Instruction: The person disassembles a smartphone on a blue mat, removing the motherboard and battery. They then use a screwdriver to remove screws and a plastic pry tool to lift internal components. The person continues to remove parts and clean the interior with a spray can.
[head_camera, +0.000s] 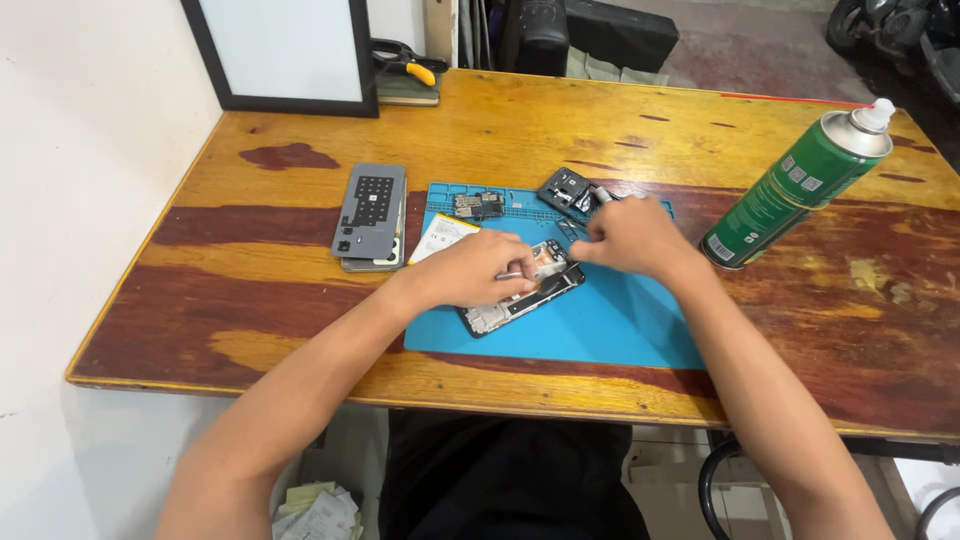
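A wooden table (480, 130) with a glossy orange-brown top and dark red streaks carries a flat blue rubber work mat (610, 325), and both hands meet over it. The opened black smartphone body (520, 300), its back removed and metal and circuit parts exposed, lies at a slant on the mat's left half.

The left hand (470, 272) rests on the phone's left part, fingers curled together and pressing down on the frame; a thin silvery tool tip seems to stick out from the fingers, though the view is too small to be sure. The right hand (632, 238) sits just beside the phone's upper end, fingertips pinched together at that end; what they pinch, if anything, cannot be told.

Behind the hands on the mat lie a small green-and-black circuit board (478, 205) and a dark square phone part (567, 190). A white and yellow flat battery (440, 235) lies at the mat's left edge, partly under the left hand. Left of the mat, on bare wood, a grey phone back cover (370, 210) with a grid of holes rests on top of another flat phone part.

A green spray can (800, 190) with a white nozzle leans at a tilt on the table, well to the right of the mat. At the table's far edge stands a black-framed white board (285, 50), with yellow-handled pliers (405, 65) just beside it.
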